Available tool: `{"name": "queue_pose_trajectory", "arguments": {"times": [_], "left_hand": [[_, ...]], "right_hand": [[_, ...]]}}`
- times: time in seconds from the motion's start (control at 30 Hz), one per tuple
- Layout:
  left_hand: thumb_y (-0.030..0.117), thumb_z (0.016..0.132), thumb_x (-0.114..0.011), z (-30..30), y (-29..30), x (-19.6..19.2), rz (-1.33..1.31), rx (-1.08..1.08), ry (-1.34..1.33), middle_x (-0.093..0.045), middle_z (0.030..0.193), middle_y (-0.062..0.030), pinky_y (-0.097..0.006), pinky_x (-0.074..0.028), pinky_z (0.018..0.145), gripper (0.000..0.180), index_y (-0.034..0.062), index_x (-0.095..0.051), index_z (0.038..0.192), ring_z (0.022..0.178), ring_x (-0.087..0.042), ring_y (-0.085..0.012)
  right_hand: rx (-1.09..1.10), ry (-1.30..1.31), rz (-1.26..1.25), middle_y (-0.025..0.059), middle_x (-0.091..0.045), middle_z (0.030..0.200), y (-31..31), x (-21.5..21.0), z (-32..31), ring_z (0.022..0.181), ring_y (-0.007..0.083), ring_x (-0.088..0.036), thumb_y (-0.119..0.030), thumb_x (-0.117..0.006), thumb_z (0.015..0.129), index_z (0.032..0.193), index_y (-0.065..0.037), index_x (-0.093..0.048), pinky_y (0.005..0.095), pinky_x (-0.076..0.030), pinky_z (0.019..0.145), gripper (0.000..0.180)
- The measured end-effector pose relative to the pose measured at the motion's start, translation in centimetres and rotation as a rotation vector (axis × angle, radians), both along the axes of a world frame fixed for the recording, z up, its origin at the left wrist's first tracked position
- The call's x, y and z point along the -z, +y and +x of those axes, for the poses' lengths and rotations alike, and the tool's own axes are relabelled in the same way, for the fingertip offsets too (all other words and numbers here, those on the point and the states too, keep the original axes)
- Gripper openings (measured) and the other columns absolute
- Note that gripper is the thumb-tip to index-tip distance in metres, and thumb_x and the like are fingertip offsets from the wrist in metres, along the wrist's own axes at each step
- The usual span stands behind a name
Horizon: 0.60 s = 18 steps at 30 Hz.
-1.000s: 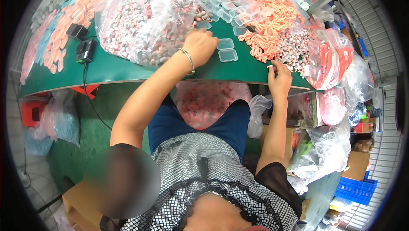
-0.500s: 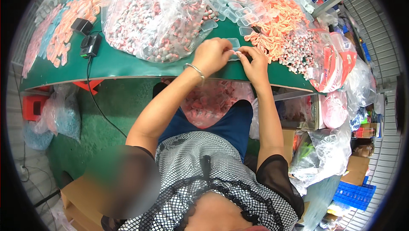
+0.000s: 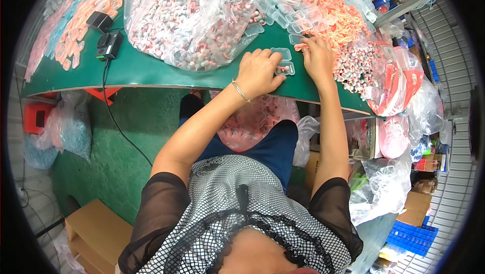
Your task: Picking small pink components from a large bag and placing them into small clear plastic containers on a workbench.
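Note:
My left hand [image 3: 258, 73] lies at the table's front edge, thumb and fingers bent against the side of a small clear hinged plastic case [image 3: 284, 53]. The case is open, its lid tipped back, and grey-and-coral pieces that look like earplugs [image 3: 286, 68] rest in its lower half. Further right, my right hand [image 3: 319, 62] reaches to the near edge of the orange cord heap [image 3: 341, 14]. Its fingertips close on a bit of orange cord [image 3: 301, 47], beside another clear case; the fingers partly hide the grip.
A large clear bag of earplugs [image 3: 189, 31] fills the table's middle. Loose earplugs [image 3: 353, 62] lie right of my right hand, near a red-and-clear bag [image 3: 396, 79]. Clear cases [image 3: 283, 9] pile up behind. A black adapter with a cable [image 3: 108, 45] sits at left.
My hands have parted from their meeting point over the case. The left has come down beside it; the right has moved right to the orange cords. Earplugs now show in the case.

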<state>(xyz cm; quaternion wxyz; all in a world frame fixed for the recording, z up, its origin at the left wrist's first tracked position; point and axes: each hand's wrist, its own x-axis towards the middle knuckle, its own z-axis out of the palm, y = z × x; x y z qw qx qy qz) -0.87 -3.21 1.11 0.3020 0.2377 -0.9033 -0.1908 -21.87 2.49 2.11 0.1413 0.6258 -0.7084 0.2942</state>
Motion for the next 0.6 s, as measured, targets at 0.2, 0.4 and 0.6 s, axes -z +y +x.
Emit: {"name": "queue_pose_trajectory", "arguments": {"times": [0.2,0.4,0.6], "left_hand": [[0.026,0.073,-0.078,0.1,-0.4,1.1,0.003,0.028,-0.009,-0.058,0.098,-0.0090,-0.042,-0.046,0.078,0.041,0.0108,-0.064,0.109,0.095,-0.058,-0.0297],[0.024,0.070,-0.079,1.5,-0.3,0.7,0.111,0.069,-0.040,-0.060,0.101,-0.0089,-0.043,-0.047,0.083,0.041,0.0086,-0.066,0.106,0.100,-0.058,-0.0295],[0.023,0.068,-0.081,1.9,-0.7,0.7,0.220,0.087,-0.039,-0.062,0.097,-0.0081,-0.042,-0.046,0.084,0.043,0.0087,-0.066,0.106,0.099,-0.059,-0.0293]], "right_hand": [[0.133,0.387,0.197,0.0005,-0.067,0.100,-1.9,-0.1,-1.1,0.104,0.0245,-0.056,-0.013,-0.068,0.081,0.094,-0.014,-0.071,0.0465,-0.038,0.088,0.013],[-0.042,0.174,-0.006,0.0024,-0.065,0.089,0.4,-0.7,0.2,0.095,0.0222,-0.059,-0.015,-0.067,0.082,0.087,-0.014,-0.068,0.0433,-0.034,0.092,0.005],[-0.281,0.020,0.048,0.0013,-0.064,0.088,2.9,-1.3,5.2,0.092,0.0217,-0.059,-0.011,-0.067,0.081,0.088,-0.013,-0.067,0.0401,-0.035,0.090,0.007]]}}
